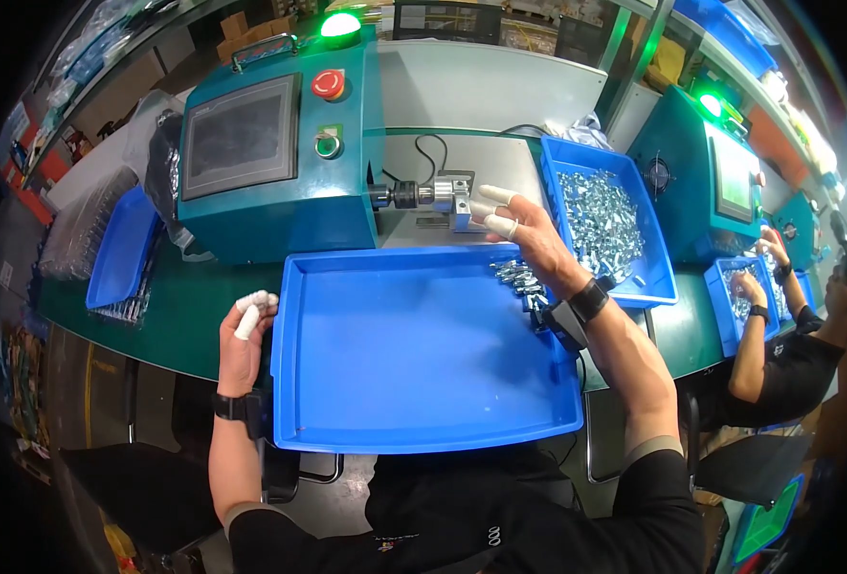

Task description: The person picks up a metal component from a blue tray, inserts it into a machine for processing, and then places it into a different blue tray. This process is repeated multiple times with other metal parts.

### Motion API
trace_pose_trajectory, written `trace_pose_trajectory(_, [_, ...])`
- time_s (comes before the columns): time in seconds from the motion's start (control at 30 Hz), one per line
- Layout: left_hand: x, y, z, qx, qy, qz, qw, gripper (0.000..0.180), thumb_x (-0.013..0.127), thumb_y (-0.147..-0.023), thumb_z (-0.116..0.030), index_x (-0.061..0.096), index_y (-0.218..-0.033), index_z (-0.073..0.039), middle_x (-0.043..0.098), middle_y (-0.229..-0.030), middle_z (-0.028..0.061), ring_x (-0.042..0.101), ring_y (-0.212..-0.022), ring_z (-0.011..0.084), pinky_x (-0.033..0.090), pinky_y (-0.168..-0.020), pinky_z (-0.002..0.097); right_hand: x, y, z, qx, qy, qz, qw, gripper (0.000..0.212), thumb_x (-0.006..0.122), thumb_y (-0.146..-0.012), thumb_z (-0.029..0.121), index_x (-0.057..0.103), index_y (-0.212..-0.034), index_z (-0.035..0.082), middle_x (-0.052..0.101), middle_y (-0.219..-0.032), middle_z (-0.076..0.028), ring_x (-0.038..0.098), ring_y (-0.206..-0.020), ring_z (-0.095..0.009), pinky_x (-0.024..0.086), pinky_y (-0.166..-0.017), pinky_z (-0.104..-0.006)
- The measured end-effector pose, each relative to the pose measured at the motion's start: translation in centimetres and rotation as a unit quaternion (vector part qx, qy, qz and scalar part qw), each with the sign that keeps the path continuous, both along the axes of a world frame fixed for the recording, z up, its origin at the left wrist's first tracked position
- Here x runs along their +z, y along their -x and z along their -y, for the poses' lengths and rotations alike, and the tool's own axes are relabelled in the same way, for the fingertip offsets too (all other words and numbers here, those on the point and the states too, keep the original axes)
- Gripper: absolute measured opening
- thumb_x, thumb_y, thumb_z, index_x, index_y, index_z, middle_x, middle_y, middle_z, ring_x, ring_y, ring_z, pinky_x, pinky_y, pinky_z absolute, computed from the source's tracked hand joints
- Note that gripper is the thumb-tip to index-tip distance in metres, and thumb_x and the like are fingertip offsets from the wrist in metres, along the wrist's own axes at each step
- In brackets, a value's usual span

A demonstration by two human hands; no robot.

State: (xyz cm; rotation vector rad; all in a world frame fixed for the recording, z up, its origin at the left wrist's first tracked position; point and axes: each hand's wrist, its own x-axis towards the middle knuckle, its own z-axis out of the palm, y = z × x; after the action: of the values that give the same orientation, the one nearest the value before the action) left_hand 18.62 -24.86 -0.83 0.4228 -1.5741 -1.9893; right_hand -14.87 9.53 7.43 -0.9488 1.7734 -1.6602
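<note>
Beside the clamp (460,206), right of the machine (289,191), the right hand (527,237) points leftward, fingers extended, its grip somewhat wide. Left of the tray (414,359), the left hand (243,342) is raised with bent fingers; whether its grip holds something, I cannot tell.

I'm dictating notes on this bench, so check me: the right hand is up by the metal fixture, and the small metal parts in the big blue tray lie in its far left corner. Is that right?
Not quite: in the head view, the small metal parts in the big blue tray lie in its far right corner. The right hand is up by the metal fixture, as you said.
</note>
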Motion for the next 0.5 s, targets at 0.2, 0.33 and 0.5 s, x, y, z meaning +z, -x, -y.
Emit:
trace_pose_trajectory(0.2, [-1.2,-0.8,-0.6,0.027,0.043,-0.006,0.999,0.021,0.062,-0.106,-0.011,0.071,-0.124,-0.003,0.072,-0.121,0.0098,0.067,-0.108,0.0184,0.053,-0.099,0.0326,-1.1,-0.7,-0.1,-0.035,0.028,0.035,0.998,0.068,0.069,-0.102,0.028,0.042,-0.159,0.000,0.063,-0.147,-0.019,0.063,-0.132,-0.025,0.053,-0.100,-0.0340])
trace_pose_trajectory(0.33, [-1.3,-0.4,-0.9,0.036,0.020,-0.018,0.999,0.021,0.061,-0.107,-0.012,0.071,-0.124,-0.003,0.072,-0.120,0.0092,0.067,-0.106,0.0179,0.053,-0.098,0.0319,-1.8,-0.1,-0.4,-0.099,0.064,0.051,0.992,0.064,0.068,-0.102,0.025,0.045,-0.157,0.001,0.065,-0.144,-0.018,0.066,-0.125,-0.022,0.055,-0.092,-0.0300])
trace_pose_trajectory(0.5, [-0.9,-0.8,-1.0,0.040,0.035,0.001,0.999,0.021,0.061,-0.107,-0.012,0.071,-0.124,-0.003,0.072,-0.119,0.0090,0.066,-0.105,0.0175,0.053,-0.098,0.0316,-2.5,0.3,-0.7,-0.165,0.042,0.051,0.984,0.061,0.068,-0.102,0.021,0.047,-0.156,0.001,0.067,-0.140,-0.017,0.068,-0.117,-0.020,0.056,-0.084,-0.0270])
